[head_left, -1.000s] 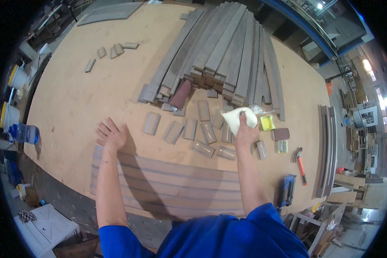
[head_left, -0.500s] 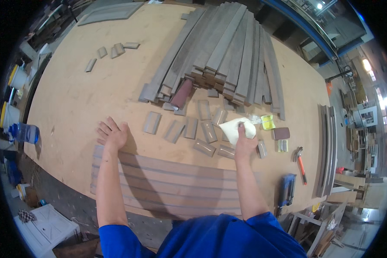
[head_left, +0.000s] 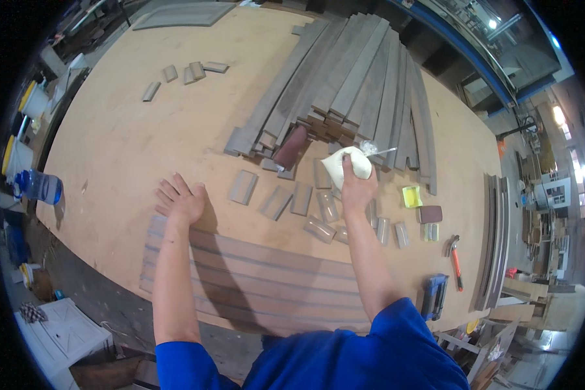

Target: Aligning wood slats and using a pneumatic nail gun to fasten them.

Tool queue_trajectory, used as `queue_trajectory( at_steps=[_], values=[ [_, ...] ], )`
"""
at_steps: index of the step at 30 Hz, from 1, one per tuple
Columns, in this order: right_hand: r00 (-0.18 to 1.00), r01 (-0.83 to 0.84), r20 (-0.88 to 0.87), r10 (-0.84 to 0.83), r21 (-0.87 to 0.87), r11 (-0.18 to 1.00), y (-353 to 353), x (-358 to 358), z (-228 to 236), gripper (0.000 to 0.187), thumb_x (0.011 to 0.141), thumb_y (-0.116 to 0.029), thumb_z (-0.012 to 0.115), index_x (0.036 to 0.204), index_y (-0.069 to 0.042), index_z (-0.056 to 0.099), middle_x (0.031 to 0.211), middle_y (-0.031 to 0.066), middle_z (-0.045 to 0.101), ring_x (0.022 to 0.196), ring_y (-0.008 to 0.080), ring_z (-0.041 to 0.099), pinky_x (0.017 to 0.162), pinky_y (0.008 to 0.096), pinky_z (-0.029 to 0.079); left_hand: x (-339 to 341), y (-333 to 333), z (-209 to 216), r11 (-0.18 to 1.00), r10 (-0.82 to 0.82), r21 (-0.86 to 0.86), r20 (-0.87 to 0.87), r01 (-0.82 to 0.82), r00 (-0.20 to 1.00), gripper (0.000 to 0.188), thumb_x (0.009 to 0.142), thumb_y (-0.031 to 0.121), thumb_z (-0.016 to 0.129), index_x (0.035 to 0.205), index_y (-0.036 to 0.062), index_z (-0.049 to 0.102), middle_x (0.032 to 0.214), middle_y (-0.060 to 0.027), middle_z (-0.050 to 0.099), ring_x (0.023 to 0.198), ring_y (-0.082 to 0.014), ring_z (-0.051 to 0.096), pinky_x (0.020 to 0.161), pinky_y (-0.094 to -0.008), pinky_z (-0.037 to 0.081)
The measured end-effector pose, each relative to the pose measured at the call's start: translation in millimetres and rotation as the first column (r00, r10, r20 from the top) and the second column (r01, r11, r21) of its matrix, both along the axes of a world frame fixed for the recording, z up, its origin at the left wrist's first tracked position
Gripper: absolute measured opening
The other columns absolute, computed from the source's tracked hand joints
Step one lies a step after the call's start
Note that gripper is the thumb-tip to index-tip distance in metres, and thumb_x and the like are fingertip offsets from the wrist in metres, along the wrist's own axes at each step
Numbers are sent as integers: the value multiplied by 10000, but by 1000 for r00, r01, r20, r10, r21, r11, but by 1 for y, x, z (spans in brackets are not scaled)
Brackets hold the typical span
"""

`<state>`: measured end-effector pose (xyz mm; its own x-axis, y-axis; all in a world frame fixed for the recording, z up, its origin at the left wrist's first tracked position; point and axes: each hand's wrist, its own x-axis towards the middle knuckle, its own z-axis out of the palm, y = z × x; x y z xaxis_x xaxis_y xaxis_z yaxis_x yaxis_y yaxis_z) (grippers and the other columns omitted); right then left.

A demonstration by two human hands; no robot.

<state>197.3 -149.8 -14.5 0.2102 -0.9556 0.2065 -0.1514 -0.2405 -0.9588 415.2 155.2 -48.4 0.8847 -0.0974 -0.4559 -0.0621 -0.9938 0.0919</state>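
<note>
My right hand (head_left: 359, 187) is closed around a plastic bag (head_left: 338, 166) of white paste, held above the small wooden blocks. The bag's gathered clear end and a thin pale stick-like tip point right, toward the board stack. My left hand (head_left: 184, 203) rests palm down on the wooden table (head_left: 110, 156) with its fingers spread. It lies just beyond the upper left corner of a row of long wooden slats (head_left: 266, 273) along the near edge. Several grey-brown blocks (head_left: 244, 187) lie between my hands and under the bag; the right hand and forearm hide some.
A large stack of long grey boards (head_left: 351, 78) fills the far middle, a maroon roll (head_left: 290, 149) at its near end. At right are a yellow box (head_left: 411, 196), a brown pad (head_left: 430, 214), a hammer (head_left: 455, 261) and a blue nail gun (head_left: 435, 296). A blue bottle (head_left: 39, 187) stands left.
My right hand has moved the bag up and to the left, away from the yellow box, and the thin tip now shows. The left hand stays flat on the table. The view has shifted slightly.
</note>
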Motion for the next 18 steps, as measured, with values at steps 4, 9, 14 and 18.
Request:
queue_trajectory(
  at_steps=[4, 9, 14, 18],
  values=[
    [998, 8, -60, -9, -13, 1000, -9, 2, -9, 396, 855, -282, 860, 1075, 8, 704, 1013, 97, 754, 909, 168, 701, 839, 338, 546, 0, -1, -1, 1000, -12, 4, -9, 12, 1000, 925, 995, 673, 325, 1665, 143, -31, 1698, -260, -132, 1545, -510, -150, 1186, -726, -1],
    [998, -10, 59, 10, 6, 1000, 3, -10, -7, 364, 868, -252, 856, 1059, 20, 707, 1001, 96, 751, 899, 162, 699, 831, 336, 548, 1, -1, 1, 1000, -19, -21, -15, 19, 1000, 930, 995, 676, 331, 1665, 144, -33, 1697, -257, -141, 1545, -505, -160, 1184, -729, -7],
    [999, 18, -34, -18, 2, 1000, 22, -26, 4, 347, 866, -242, 859, 1045, 18, 715, 988, 90, 749, 900, 161, 697, 830, 337, 548, 0, -1, 1, 1000, -15, -11, -11, 15, 1000, 925, 999, 673, 328, 1664, 144, -38, 1694, -256, -161, 1543, -502, -171, 1182, -730, -11],
    [988, 46, -149, -51, -38, 998, 24, -39, -5, 340, 862, -233, 860, 1050, 12, 717, 986, 83, 750, 898, 163, 696, 829, 339, 548, 1, -4, 2, 1000, -20, 2, -22, 20, 1000, 925, 1001, 675, 321, 1663, 142, -42, 1691, -255, -173, 1542, -504, -171, 1184, -727, -11]
  ],
)
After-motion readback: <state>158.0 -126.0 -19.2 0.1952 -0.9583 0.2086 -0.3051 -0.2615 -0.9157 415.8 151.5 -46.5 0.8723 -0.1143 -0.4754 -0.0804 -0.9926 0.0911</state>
